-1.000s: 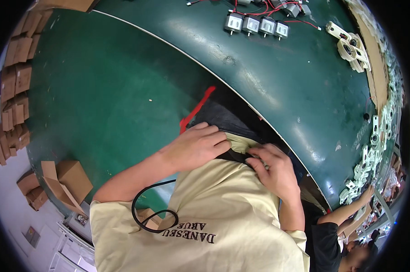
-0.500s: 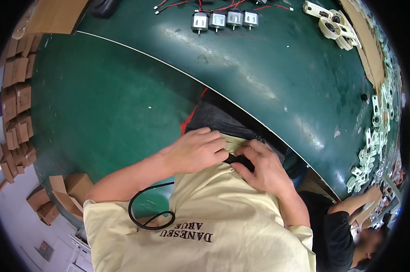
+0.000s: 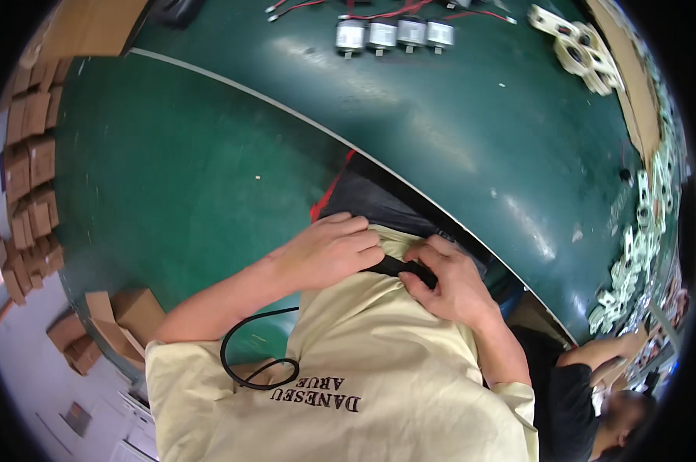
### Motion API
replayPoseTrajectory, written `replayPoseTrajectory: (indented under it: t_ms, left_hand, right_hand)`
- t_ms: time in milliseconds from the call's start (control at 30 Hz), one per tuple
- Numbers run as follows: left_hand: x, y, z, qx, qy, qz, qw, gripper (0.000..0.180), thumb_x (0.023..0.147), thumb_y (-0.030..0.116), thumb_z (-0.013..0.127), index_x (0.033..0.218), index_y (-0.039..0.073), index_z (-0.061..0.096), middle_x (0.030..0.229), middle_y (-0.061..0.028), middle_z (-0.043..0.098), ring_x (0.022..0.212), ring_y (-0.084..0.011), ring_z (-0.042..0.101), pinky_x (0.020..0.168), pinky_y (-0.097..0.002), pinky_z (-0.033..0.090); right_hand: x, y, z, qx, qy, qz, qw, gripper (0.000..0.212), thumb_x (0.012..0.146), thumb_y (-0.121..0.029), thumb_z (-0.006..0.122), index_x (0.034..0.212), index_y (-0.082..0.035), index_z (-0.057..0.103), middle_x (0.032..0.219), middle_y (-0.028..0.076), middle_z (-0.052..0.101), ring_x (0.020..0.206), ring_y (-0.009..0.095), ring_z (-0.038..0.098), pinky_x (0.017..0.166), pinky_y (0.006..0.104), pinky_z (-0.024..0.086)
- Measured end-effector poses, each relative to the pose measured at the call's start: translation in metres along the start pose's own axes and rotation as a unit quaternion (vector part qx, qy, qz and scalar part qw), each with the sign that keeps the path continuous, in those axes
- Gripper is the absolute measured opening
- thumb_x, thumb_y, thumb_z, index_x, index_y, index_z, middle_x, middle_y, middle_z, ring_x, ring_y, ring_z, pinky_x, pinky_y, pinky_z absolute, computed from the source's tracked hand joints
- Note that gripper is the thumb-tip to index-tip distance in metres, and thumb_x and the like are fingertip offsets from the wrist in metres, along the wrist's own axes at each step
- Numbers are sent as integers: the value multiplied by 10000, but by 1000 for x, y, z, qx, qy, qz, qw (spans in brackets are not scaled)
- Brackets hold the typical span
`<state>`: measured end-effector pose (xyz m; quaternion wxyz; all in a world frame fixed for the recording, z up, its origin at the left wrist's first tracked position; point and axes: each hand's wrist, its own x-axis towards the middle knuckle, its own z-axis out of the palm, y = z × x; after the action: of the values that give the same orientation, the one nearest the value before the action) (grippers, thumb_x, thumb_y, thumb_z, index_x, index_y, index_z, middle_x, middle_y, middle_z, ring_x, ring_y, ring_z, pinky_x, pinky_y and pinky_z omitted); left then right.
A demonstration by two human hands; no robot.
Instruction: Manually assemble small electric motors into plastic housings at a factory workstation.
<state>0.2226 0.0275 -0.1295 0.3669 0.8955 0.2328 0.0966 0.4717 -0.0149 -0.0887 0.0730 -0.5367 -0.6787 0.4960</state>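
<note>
At my waist, a black strap (image 3: 395, 266) runs across the front of my pale yellow shirt (image 3: 348, 339). My left hand (image 3: 328, 252) has its fingers curled closed over the strap's left part, with the fingertips hidden underneath. On the strap's other end, my right hand (image 3: 454, 283) bends its thumb and fingers around it in a grip. Bunched shirt cloth shows between the two hands, just above the strap. Dark trousers (image 3: 375, 199) lie beyond my hands, beside the table edge. A black cable (image 3: 232, 339) loops by my left elbow.
Several small silver motors (image 3: 382, 34) with red wires sit on the green table (image 3: 456, 115). White plastic parts (image 3: 583, 50) lie at far right, with more pale parts (image 3: 633, 246) along that edge. Cardboard boxes (image 3: 32, 162) stand left. A co-worker in black (image 3: 567, 404) is at lower right.
More of the black strap shows between my hands now. Both hands stay at the waist with little movement. The table things appear slightly farther right, and the picture is blurrier there.
</note>
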Motion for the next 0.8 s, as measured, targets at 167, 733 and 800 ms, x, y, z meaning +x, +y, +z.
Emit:
replayPoseTrajectory:
  t_ms: [167, 733, 800]
  left_hand:
    - [-17, -3, -15, -154, 69, -139, 976, 253, 915, 194, 683, 1147, 95, 664, 1023, -85, 654, 962, -255, 620, 846, -356, 483]
    - [-101, -10, 35, -400, -17, -415, 817, 404, 880, 374, 759, 1040, 41, 595, 990, -117, 659, 937, -238, 647, 804, -348, 512]
    - [-100, -9, 36, -382, -11, -416, 825, 332, 892, 275, 762, 1058, 58, 574, 986, -64, 657, 902, -192, 622, 774, -333, 504]
  right_hand:
    - [6, -5, -14, 2, -42, 24, 999, 280, 832, -181, 757, 1046, -23, 671, 910, 117, 589, 709, 280, 640, 639, 382, 518]
    - [97, -62, 30, -143, -163, -160, 963, 214, 858, -269, 731, 942, -72, 727, 916, 66, 693, 922, 289, 624, 878, 400, 457]
    - [98, -66, 38, -223, -223, -144, 938, 323, 842, -399, 730, 962, -99, 746, 914, 74, 682, 953, 276, 626, 923, 401, 424]
